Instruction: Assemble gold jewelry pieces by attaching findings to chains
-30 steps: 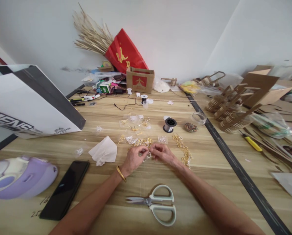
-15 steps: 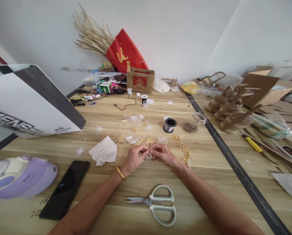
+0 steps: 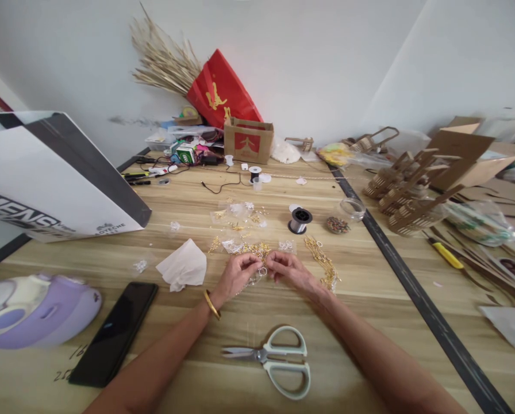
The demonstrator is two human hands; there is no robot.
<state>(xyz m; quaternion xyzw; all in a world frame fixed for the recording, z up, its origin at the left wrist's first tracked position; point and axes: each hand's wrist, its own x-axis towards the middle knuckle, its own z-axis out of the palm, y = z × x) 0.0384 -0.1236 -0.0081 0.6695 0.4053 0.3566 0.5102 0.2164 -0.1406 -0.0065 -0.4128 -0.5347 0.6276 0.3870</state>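
Observation:
My left hand (image 3: 237, 275) and my right hand (image 3: 288, 268) meet at the middle of the wooden table (image 3: 257, 356), fingertips pinched together on a small gold and silver metal piece (image 3: 262, 271). A gold bangle (image 3: 211, 305) sits on my left wrist. Just beyond the hands lies a heap of small gold findings (image 3: 252, 249). A gold chain (image 3: 323, 263) runs along the table beside my right hand. Scissors (image 3: 275, 356) with pale green handles lie closed between my forearms.
A crumpled tissue (image 3: 183, 265), a black phone (image 3: 114, 333) and a purple device (image 3: 33, 310) lie at the left. A spool of wire (image 3: 299, 219), a bead dish (image 3: 337, 224) and a glass jar (image 3: 351, 208) stand behind. A white shopping bag (image 3: 46, 184) leans left; wooden models (image 3: 408, 190) sit right.
Both hands have lifted slightly and shifted a little away from me, still pinched on the small metal piece. Nothing else on the table has moved.

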